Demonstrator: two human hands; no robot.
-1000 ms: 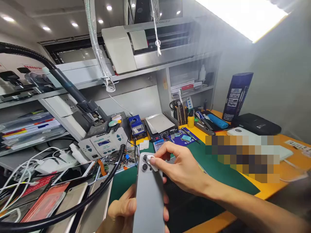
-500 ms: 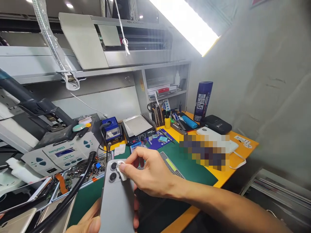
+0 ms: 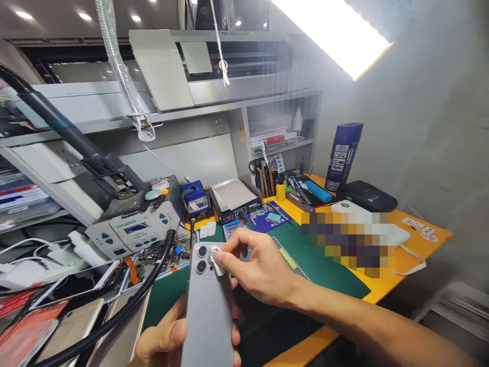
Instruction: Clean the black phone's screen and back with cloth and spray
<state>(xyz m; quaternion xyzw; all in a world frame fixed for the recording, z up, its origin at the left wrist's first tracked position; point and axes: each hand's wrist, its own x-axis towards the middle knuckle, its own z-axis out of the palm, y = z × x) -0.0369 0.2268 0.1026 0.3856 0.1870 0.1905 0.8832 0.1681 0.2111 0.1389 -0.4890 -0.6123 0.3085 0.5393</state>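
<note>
A grey smartphone (image 3: 209,316) stands nearly upright in front of me, its back and camera lenses facing me. My left hand (image 3: 168,331) grips it low down, thumb on the left edge and fingertips around the right edge. With thumb and index finger, my right hand (image 3: 255,265) pinches a small white wipe (image 3: 217,264), pressed against the camera area at the phone's top. The wipe covers the lens on the right; two lenses on the left show. Whether it is cloth or paper I cannot tell.
A green mat (image 3: 324,265) lies on the yellow desk (image 3: 420,239). To the left are a soldering station (image 3: 137,229), a black hose (image 3: 148,280), a parts tray (image 3: 153,275) and several phone housings (image 3: 72,326). A hot plate (image 3: 237,199) and a blue canister (image 3: 344,155) stand behind.
My view has turned to the left, so the whole scene sits further right. Both hands still hold the phone and the wipe, and the wipe stays at the camera lenses.
</note>
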